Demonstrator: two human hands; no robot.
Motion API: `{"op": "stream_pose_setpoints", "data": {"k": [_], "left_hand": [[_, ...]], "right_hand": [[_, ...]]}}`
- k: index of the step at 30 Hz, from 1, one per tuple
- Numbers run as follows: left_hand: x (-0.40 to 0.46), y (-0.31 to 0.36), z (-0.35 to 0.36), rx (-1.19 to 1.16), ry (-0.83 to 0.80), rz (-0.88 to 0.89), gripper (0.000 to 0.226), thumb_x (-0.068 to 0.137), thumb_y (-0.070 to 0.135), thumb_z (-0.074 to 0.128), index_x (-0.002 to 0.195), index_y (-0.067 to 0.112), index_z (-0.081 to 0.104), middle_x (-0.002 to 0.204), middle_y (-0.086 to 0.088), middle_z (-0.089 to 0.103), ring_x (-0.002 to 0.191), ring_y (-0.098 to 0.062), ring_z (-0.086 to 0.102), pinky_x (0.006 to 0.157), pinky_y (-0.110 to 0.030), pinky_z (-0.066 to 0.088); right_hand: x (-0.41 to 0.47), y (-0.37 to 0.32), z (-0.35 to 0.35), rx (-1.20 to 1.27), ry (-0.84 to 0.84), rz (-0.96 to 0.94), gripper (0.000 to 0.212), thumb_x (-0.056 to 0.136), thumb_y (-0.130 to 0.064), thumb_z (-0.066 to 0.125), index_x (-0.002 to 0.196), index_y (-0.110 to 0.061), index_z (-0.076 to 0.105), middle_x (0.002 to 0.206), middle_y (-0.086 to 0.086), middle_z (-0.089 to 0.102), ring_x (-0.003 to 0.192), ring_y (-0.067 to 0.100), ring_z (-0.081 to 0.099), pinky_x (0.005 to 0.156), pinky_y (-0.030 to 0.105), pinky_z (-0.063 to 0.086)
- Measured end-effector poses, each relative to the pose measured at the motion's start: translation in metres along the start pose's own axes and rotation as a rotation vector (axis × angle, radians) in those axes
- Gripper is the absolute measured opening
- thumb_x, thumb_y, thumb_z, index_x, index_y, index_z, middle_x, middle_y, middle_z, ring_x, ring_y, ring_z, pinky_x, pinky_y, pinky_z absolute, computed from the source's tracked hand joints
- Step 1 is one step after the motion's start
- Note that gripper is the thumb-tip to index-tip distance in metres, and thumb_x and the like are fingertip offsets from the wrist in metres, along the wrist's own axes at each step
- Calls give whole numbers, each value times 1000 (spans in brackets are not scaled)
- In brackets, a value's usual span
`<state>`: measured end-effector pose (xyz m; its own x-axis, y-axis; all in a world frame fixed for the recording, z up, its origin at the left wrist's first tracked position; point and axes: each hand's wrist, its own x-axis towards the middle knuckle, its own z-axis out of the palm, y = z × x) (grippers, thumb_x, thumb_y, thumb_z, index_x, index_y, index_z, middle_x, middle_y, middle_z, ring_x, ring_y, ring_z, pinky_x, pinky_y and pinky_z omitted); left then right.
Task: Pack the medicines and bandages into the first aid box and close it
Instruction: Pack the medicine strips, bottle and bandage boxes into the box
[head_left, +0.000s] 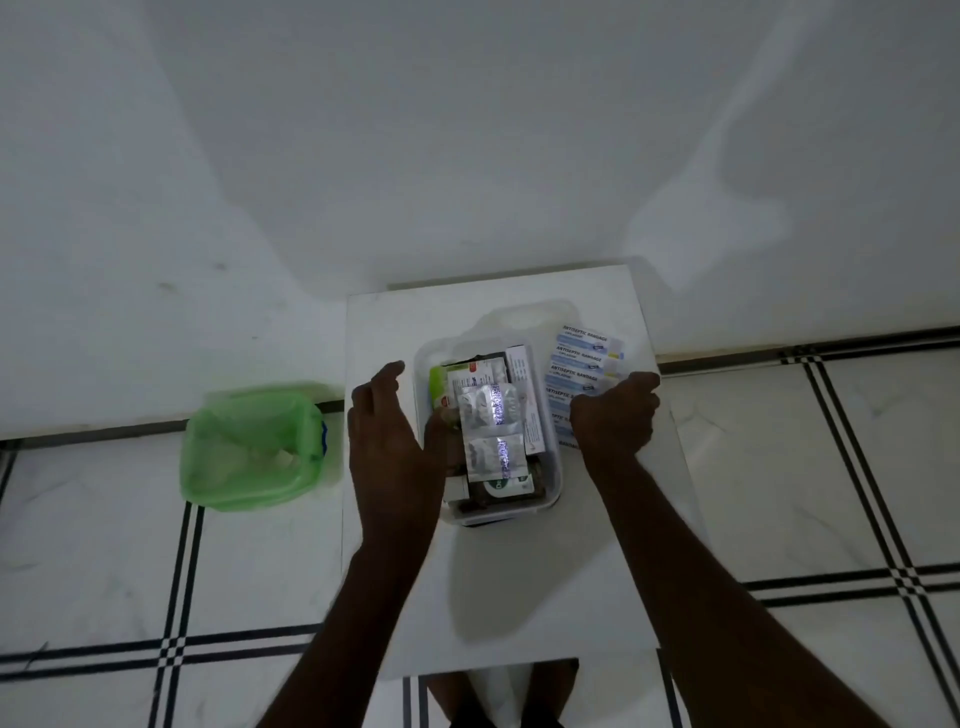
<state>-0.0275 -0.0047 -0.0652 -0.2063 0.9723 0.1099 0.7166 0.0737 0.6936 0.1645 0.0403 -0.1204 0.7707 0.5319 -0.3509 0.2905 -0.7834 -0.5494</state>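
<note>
A clear plastic first aid box (551, 483) stands open on a small white table (524, 587). Inside lie silver blister strips (491, 426), medicine cartons and a green pack (438, 382). Right of the box, several antiseptic bandage strips (584, 353) lie fanned on the table. My left hand (387, 441) rests against the box's left side with fingers spread and nothing in it. My right hand (615, 410) curls over the lower bandage strips; whether it grips them I cannot tell. The box's translucent lid (524, 317) lies behind the box.
A green plastic container (249, 447) sits on the tiled floor left of the table. A white wall rises behind the table. My feet show under the table's near edge.
</note>
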Motion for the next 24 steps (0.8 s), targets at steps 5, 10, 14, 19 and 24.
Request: {"op": "stream_pose_setpoints", "data": {"k": [5, 10, 14, 19, 24], "left_hand": [[4, -9, 6, -132, -56, -62, 40, 97, 30, 63, 135, 24, 51, 108, 0, 71, 86, -11, 68, 74, -40, 60], [8, -8, 11, -149, -46, -61, 36, 98, 35, 60, 132, 28, 51, 103, 4, 71, 84, -13, 69, 73, -39, 60], [14, -7, 9, -187, -87, -91, 37, 95, 27, 64, 131, 25, 54, 102, 3, 72, 83, -5, 68, 67, -14, 53], [17, -6, -10, -250, -45, -140, 33, 96, 28, 63, 128, 23, 57, 95, 10, 69, 83, 1, 66, 74, -29, 59], [15, -9, -11, -244, -57, -175, 29, 99, 25, 58, 128, 22, 57, 90, 18, 64, 84, 3, 64, 78, -29, 56]], "right_hand": [[14, 9, -14, -9, -83, -99, 25, 75, -19, 75, 95, -6, 73, 88, 17, 72, 87, 32, 70, 74, 32, 51], [12, -9, -73, 288, -292, -282, 21, 68, -19, 77, 83, -7, 70, 80, 19, 71, 75, 31, 68, 71, 48, 57], [-26, -34, -125, 399, -534, -415, 29, 85, 1, 69, 111, -10, 66, 94, 17, 72, 83, 28, 75, 72, 44, 61], [-52, -45, -123, 338, -602, -467, 32, 84, -8, 73, 110, -27, 67, 86, 6, 74, 77, 21, 75, 62, 42, 61], [-77, -29, -63, 47, -369, -523, 33, 78, -17, 78, 108, -22, 66, 87, -1, 75, 77, 19, 72, 73, 33, 57]]}}
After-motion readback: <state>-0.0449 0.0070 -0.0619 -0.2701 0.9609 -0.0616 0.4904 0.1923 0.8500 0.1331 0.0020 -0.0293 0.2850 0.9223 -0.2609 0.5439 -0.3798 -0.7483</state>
